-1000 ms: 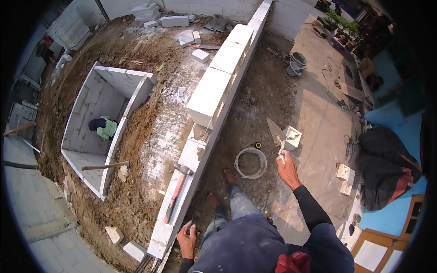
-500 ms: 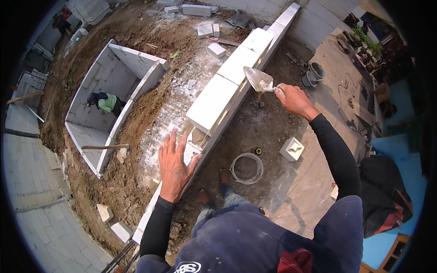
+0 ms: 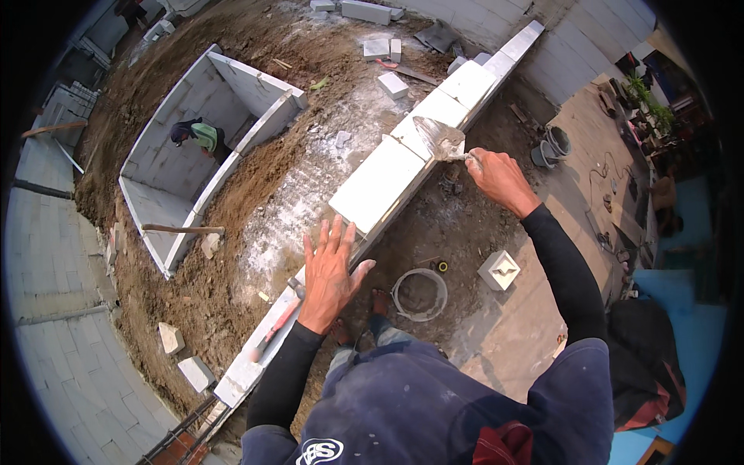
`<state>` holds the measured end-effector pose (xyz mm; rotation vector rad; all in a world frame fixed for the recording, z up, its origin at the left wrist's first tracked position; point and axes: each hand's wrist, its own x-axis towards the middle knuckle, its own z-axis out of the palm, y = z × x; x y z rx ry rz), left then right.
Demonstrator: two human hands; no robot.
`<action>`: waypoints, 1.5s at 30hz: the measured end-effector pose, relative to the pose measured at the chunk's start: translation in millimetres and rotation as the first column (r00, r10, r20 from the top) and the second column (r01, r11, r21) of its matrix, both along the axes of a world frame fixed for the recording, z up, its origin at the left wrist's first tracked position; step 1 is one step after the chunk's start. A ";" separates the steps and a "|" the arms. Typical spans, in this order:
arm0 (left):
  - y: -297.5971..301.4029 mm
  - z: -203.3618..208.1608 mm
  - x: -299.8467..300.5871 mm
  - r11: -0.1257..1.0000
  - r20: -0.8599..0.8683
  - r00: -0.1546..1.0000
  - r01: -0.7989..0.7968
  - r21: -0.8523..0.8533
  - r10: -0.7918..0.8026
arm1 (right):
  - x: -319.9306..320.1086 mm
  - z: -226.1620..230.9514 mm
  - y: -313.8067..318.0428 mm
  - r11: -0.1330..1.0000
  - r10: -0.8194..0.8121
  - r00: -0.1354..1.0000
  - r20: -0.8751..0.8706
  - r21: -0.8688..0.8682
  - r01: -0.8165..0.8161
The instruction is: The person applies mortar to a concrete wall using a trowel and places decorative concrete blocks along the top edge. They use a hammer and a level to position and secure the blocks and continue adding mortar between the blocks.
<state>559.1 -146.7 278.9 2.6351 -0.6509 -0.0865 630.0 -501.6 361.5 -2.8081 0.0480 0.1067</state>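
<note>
Three white blocks (image 3: pixel 384 182) sit end to end on a long low wall (image 3: pixel 236 377), the row running from the middle of the view out toward 1 o'clock (clock read from mid-view, 12 at the top).

Right hand (image 3: pixel 500 180) at 2 o'clock: fingers wrapped round the handle of a trowel (image 3: pixel 440 139). Trowel at 1 o'clock, blade pointing up and left, grey smears on it, over the middle block; cannot tell whether it touches.

Left hand (image 3: pixel 328 277) near the middle, toward 7: back upward, fingers spread, thumb well out. Fingertips at the near end of the closest block; contact unclear.

Hammer (image 3: pixel 273 332) on the wall top at 7, reddish handle, head partly behind the left hand.

Ground on the right side: round bucket (image 3: pixel 421 316) at 5, brownish-grey contents; small black-and-yellow roll (image 3: pixel 442 266) just beside it at 4. White cube with a hollowed face (image 3: pixel 490 273) between 3 and 4. Grey pails (image 3: pixel 544 155) at 2, close together. Dark cover with red patches (image 3: pixel 643 349) at 4.

Left side: pit (image 3: pixel 182 93) lined with pale blocks at 10, co-worker (image 3: pixel 205 136) stooping inside, dark headwear, green on the top. Wooden stick (image 3: pixel 183 229) across the pit edge at 9. Two pale offcuts (image 3: pixel 171 339) on bare soil at 8.
</note>
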 end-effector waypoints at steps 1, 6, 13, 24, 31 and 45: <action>0.4 2.6 -2.2 1.000 0.017 1.000 -0.007 -0.013 0.007 | 2.8 -1.2 5.4 1.000 0.023 0.999 -0.027 0.005 -0.022; 21.5 40.3 -44.6 0.978 -0.036 0.998 -0.054 -0.199 0.048 | -16.6 5.1 50.2 0.970 0.226 0.974 -0.032 0.095 -0.223; 57.3 18.3 -125.8 0.882 -0.595 0.798 -0.345 -0.320 0.096 | 10.7 5.7 4.2 0.998 0.002 1.000 -0.018 -0.062 -0.003; 208.0 -106.3 -237.6 0.944 -0.077 0.942 -0.320 0.080 0.326 | -188.7 -0.3 115.9 0.799 0.286 0.946 -0.153 0.583 -0.147; 286.7 -130.7 -249.1 0.769 0.046 0.826 -0.542 0.339 0.562 | -389.6 -125.2 129.3 0.477 -0.359 0.658 -0.662 0.476 0.739; 310.2 -159.2 -234.3 0.794 0.022 0.847 -0.506 0.338 0.531 | -524.7 -393.5 140.4 0.584 -0.529 0.418 -0.738 0.042 0.811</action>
